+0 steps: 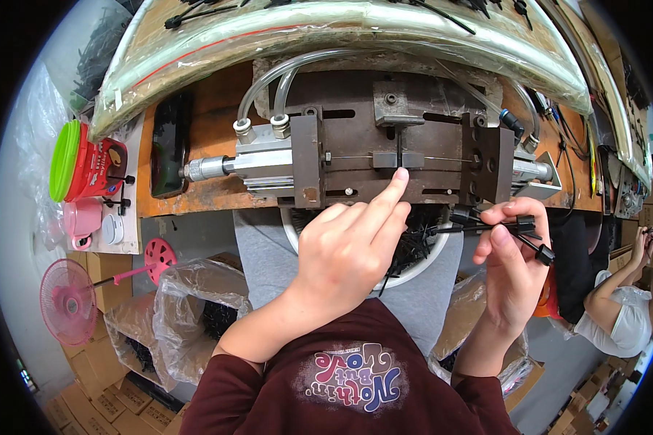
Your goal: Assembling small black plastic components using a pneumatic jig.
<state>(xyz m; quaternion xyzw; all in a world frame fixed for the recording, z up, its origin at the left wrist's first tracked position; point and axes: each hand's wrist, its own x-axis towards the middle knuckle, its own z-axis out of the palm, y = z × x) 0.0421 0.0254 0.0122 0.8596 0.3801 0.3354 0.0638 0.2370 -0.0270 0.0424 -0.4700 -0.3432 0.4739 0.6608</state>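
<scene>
My left hand (352,250) reaches over the front of a dark metal fixture (355,138). Its index finger is stretched out, the tip touching a small block (384,160) at the fixture's middle, beside a thin black upright piece (399,145). Nothing shows gripped in this hand. To the right, my right hand (511,268) pinches several black plastic stems with knobbed heads (519,228) between thumb and fingers, the stems pointing left. Below the fixture, a white tub (424,264) of similar black pieces sits at my lap, partly hidden by my left hand.
Pneumatic cylinders (265,167) with clear hoses (268,76) flank the fixture. A padded tray edge (341,32) curves along the back. At left are a red bucket (98,167), a pink fan (69,301) and bagged boxes (196,304). Another person (617,312) is at far right.
</scene>
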